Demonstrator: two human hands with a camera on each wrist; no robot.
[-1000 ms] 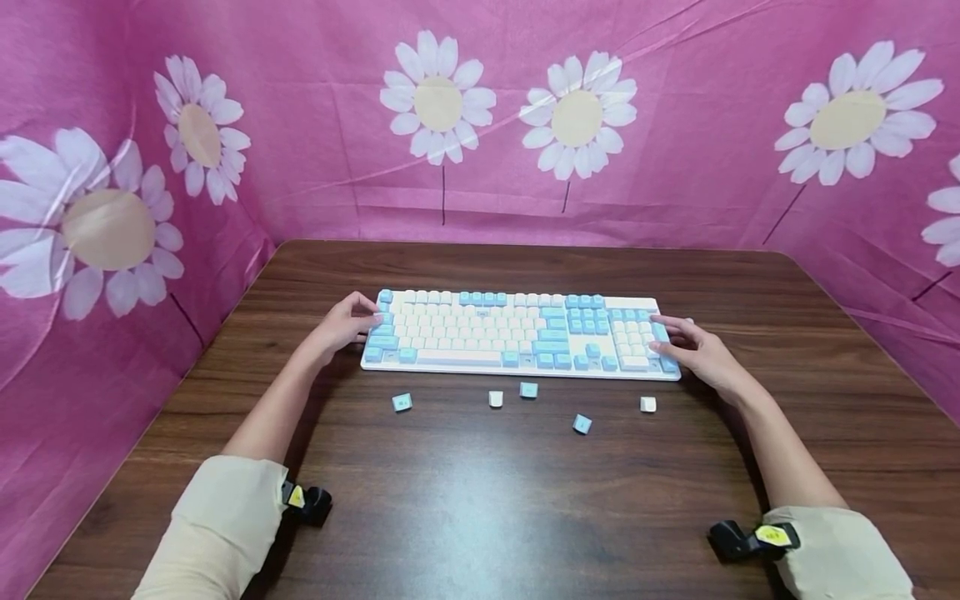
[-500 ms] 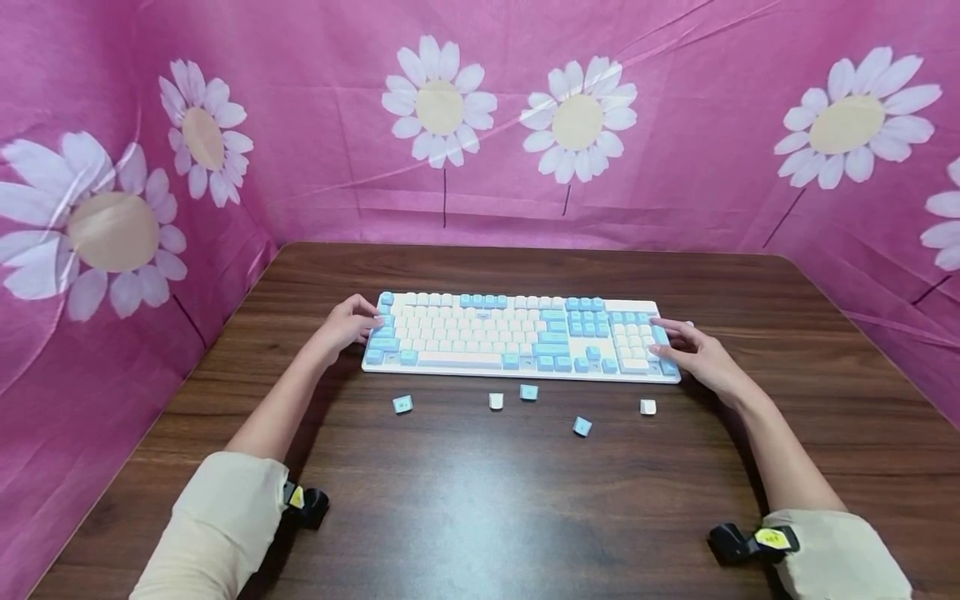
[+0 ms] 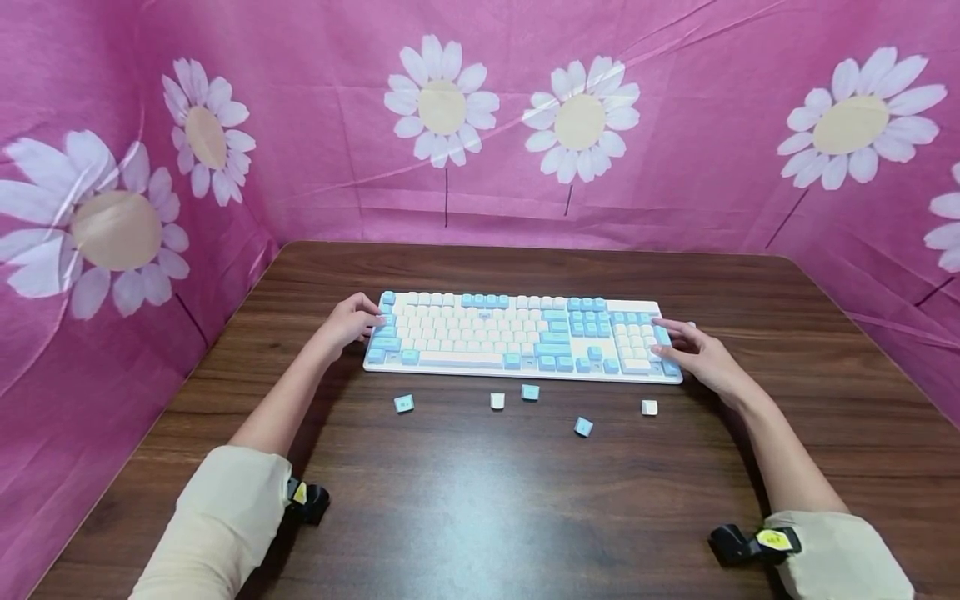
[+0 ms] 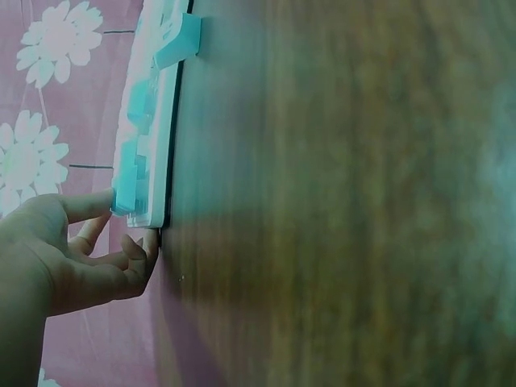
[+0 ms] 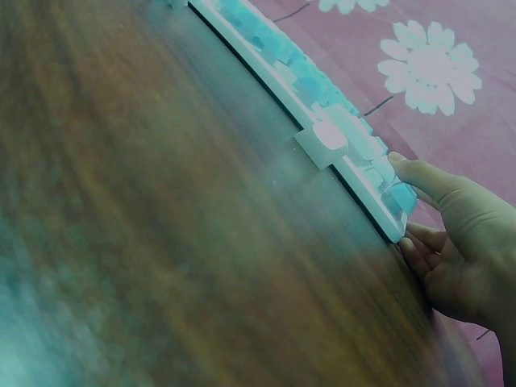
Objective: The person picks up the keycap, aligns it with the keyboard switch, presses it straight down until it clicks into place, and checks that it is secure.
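Note:
A white and light-blue keyboard (image 3: 480, 335) lies crosswise on the wooden table. My left hand (image 3: 347, 323) grips its left end, thumb on the blue edge keys and the other fingers curled at the side. At the opposite end my right hand (image 3: 701, 354) holds the keyboard the same way, thumb over the number pad's outer keys. The right wrist view shows that hand's lower fingers (image 5: 419, 250) at the keyboard's corner. In front of the keyboard lie loose keycaps: blue ones (image 3: 404, 403), (image 3: 530, 392), (image 3: 583, 427) and white ones (image 3: 498, 401), (image 3: 649, 407).
The brown table (image 3: 480, 508) extends toward me, with a bright reflection on its front part. A pink cloth (image 3: 315, 125) printed with white daisies hangs behind it and along both sides. Small black devices (image 3: 307, 502) are strapped over both sleeves.

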